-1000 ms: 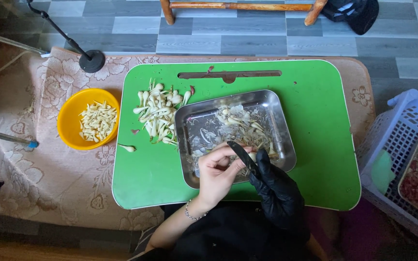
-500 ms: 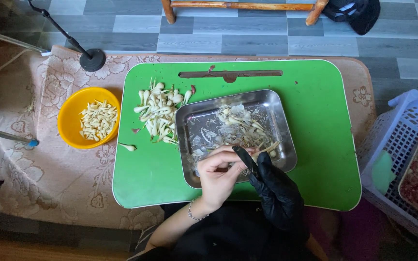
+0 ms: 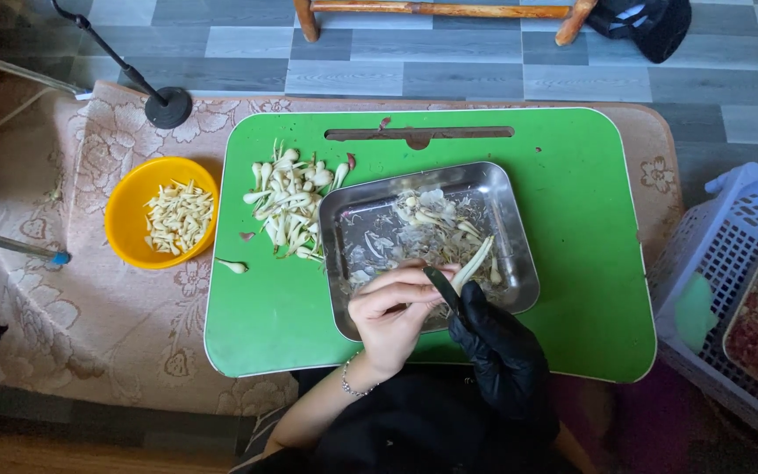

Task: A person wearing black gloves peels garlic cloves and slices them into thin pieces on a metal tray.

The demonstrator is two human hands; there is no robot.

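Cloth with a faded floral print (image 3: 89,290) covers the low surface at the far left, and on it sits a round yellow plastic bowl (image 3: 125,230) of short, pale cut pieces (image 3: 177,215). Next comes the green plastic tray-board (image 3: 589,228) with rounded corners, bearing a loose heap of whitish bulbs with thin stalks (image 3: 291,202) just beside the upper left corner of a shallow rectangular steel pan (image 3: 515,224); one stray bulb (image 3: 232,265) lies alone near the bowl. Inside the pan lie papery skins and a few more stalks (image 3: 432,219). Over the pan's near edge the bare left hand (image 3: 389,309) curls its fingers together, thumb and fingertips pinching the lower end of a slim pale stalk (image 3: 474,262) that slants up and to the right above the pan. The right hand in a black glove (image 3: 497,347) touches it from the right, closed around a small dark blade (image 3: 442,286) (its handle is hidden in the fist). That stalk looks light, slender and somewhat bendy, its skin probably slick and easily torn, so a gentle pinch near the firmer bulb end seems the best hold. A white plastic basket (image 3: 739,219) stands at the far right.
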